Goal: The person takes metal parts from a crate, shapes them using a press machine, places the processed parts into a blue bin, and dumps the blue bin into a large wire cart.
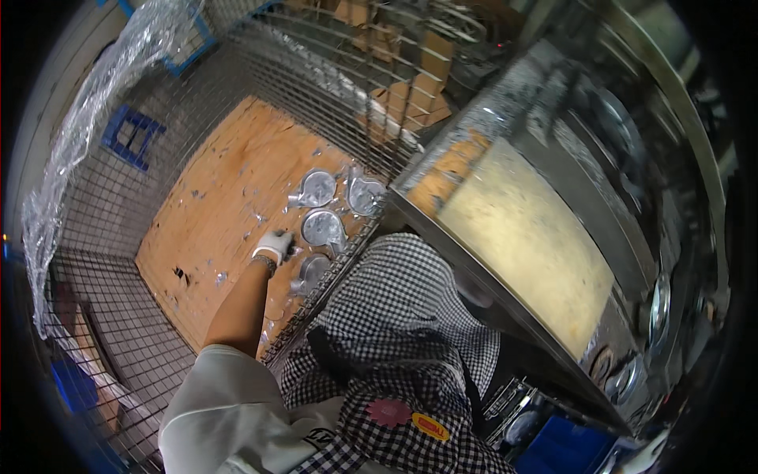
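Note:
My left hand (274,243), in a white glove, reaches down into a wire mesh cage onto a wooden board (213,189). Its fingers are curled, with something small and grey at the fingertips that I cannot make out. Right beside it lies a round silver metal casting (322,227) with a short spout-like tab. Others of the same kind lie around it: one casting (318,188) farther off, another casting (365,196) in the far right corner, and a nearer casting (313,272) along the near mesh. My right hand is out of view.
Metal scraps and bits litter the board. Mesh walls (103,213) enclose it, with clear plastic wrap (118,71) over the left rim. To my right stands a metal bench with a pale yellow board (529,245). A blue bin (564,446) sits low at the right.

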Tool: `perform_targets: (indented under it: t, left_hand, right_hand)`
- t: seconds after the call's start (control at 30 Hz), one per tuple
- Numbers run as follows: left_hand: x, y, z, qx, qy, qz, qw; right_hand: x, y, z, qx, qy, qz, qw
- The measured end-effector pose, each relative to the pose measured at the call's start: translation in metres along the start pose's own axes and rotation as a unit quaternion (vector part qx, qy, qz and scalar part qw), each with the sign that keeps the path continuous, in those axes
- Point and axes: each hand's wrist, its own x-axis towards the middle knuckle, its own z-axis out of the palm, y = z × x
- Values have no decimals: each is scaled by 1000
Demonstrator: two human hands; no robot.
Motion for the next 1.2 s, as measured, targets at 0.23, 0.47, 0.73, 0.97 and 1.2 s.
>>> perform_targets:
  t: [0.23,0.47,0.73,0.97,1.2]
  left_hand:
    - [122,-149,62,255,20,1,967]
    - [182,-135,178,378,-102,-22,920]
    - [243,-143,224,65,-182,35,980]
    - [211,-81,174,-119,104,-52,986]
    - [73,2,42,-216,133,153,955]
  right_hand:
    - [50,-341,-68,136,-94,-273,948]
    - [76,-441,-71,134,-248,-319,905]
    - [85,-486,-68,191,-329,-287,879]
    - [74,-485,-73,212,-265,-300,891]
    - [23,-500,-47,420,-213,-324,821]
